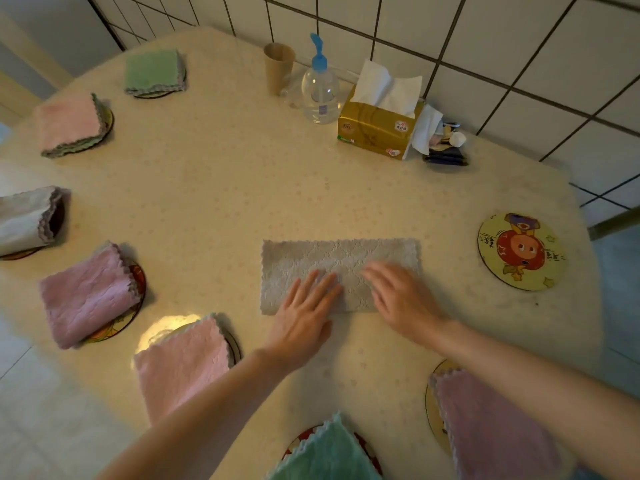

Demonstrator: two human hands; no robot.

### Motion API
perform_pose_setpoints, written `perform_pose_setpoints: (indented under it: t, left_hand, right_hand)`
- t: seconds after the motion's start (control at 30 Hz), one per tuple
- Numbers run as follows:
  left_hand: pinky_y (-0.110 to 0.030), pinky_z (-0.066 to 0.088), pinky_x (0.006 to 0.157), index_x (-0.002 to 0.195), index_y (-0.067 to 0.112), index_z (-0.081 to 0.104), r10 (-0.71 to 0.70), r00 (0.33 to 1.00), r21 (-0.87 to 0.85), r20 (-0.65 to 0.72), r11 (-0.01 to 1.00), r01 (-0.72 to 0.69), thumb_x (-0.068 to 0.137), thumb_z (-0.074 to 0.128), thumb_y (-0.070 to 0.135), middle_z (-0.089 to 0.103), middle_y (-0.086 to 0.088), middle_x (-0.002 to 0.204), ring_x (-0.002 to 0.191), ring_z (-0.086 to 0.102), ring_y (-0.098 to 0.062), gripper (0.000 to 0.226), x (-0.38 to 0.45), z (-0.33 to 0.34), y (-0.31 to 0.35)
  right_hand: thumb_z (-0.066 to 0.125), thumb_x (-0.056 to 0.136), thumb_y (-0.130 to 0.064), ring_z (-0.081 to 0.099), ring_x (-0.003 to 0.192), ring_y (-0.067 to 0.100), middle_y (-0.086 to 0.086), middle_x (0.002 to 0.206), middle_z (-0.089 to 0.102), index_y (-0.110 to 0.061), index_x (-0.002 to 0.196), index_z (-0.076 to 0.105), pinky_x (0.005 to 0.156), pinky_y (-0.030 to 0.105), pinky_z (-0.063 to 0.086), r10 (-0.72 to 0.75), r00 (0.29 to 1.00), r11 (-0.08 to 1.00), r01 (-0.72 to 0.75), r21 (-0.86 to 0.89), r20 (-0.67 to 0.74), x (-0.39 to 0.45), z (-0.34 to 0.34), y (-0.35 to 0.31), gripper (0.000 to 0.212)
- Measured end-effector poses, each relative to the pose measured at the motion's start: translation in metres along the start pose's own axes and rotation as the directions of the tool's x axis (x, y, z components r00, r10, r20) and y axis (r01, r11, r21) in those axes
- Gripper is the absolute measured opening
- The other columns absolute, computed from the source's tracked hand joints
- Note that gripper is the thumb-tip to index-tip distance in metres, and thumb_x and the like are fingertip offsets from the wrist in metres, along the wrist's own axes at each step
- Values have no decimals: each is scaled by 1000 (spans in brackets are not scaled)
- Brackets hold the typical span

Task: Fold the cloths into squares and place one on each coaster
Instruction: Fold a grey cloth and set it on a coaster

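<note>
Grey cloth (pixel 341 271), a long rectangle, lies flat mid-table, nearer the near edge. Left hand (pixel 304 315) and right hand (pixel 401 296) press on its near half, palms down, fingers spread, gripping nothing. Bare coaster (pixel 522 251) sits well right. Folded cloths on coasters ring the left and near sides; tissue box (pixel 379 128) far.

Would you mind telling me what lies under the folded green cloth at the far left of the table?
A round coaster: only its dark front rim peeks out beneath the green cloth. The cloth hides its pattern.
</note>
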State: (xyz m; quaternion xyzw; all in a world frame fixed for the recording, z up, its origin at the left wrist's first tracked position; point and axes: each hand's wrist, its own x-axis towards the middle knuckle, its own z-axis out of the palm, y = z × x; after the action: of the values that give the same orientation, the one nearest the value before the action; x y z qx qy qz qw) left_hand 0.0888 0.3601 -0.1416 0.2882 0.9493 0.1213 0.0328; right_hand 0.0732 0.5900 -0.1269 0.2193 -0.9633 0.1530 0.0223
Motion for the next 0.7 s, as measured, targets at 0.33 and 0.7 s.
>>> perform_pose_setpoints:
  t: [0.33, 0.7]
  left_hand:
    - [-41, 1, 117, 153, 25, 1, -57, 963, 110, 262, 994, 29, 97, 25, 61, -1, 9, 161, 147, -11, -17, 71, -45, 8, -28]
    - [-44, 21, 115, 150, 8, 23, -210, 938, 249, 275, 958, 142, 91, 24, 65, 23, -8, 157, 143, 24, -27, 82, -69, -5, -34]
  right_hand:
    - [54, 76, 9, 39, 135, 24, 9, 146, 43, -8, 139, 43, 113, 40, 31, -173, 957, 957, 219, -191, 234, -62, 8, 19, 66]
    - [75, 57, 13, 54, 123, 25, 12, 137, 53, -7, 133, 53, 100, 33, 41, -265, 913, 926, 331, -182, 310, -52, -14, 34, 81]
